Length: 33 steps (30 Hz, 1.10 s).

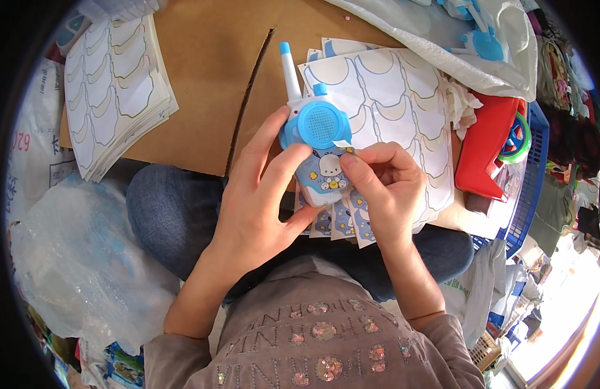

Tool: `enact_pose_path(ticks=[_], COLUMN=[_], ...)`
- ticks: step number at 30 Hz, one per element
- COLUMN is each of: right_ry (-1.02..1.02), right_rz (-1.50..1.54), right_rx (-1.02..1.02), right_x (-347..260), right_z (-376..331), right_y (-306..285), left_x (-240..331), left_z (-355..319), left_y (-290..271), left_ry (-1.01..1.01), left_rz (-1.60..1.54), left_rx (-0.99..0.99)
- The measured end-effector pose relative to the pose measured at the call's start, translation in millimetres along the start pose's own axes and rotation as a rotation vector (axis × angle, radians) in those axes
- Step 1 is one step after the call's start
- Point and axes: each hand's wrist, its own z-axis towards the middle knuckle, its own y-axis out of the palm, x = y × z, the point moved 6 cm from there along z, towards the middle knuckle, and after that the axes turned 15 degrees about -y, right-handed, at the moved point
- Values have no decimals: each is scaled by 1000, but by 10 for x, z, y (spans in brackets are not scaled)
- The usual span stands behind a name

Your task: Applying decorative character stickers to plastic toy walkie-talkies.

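A toy walkie-talkie (323, 124), white and light blue with a round speaker grille and a stubby antenna, is held upright in my left hand (258, 185). The fingers of that hand wrap its left side and lower end. On its lower front lies a blue sticker (329, 170) with a white cartoon dog and small yellow figures. At the sticker's upper right edge, my right hand (385, 185) pinches a small white tab (343, 144) between thumb and forefinger. Several patterned sticker sheets (342, 217) stick out below the toy, partly hidden by my hands.
Peeled sheets with curved cutouts (404, 97) lie on the cardboard (203, 78) at right; another stack (121, 84) is at left. A red holder (487, 149) stands beside green tape (517, 139) and a blue basket (528, 175). More blue-white toys (485, 42) lie in a white bag (436, 32).
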Motion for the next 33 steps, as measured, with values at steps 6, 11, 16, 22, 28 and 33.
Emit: enact_pose_path(ticks=[6,11,16,22,28,33], right_ry=[12,20,27,-483,-508,-443], right_rz=[-24,-82,-182,-833,-1000,-983], right_rx=[7,4,-31,-233,-293,-186], right_x=[-23,-30,-76,-480,-673,-700], right_z=[10,27,54,87,-13,-147], right_y=[19,20,29,184,82,-119], left_x=[-28,-6,82,7,14,241], left_z=[-3,-2,15,-13,-31,-91], left_y=[17,10,-21,-20,-14,-55], left_ry=[-45,-11,16,-16,-4,94], left_rz=[-8,14,122,19,-180,-53], left_rx=[-44,-35,-31,-20,11,81])
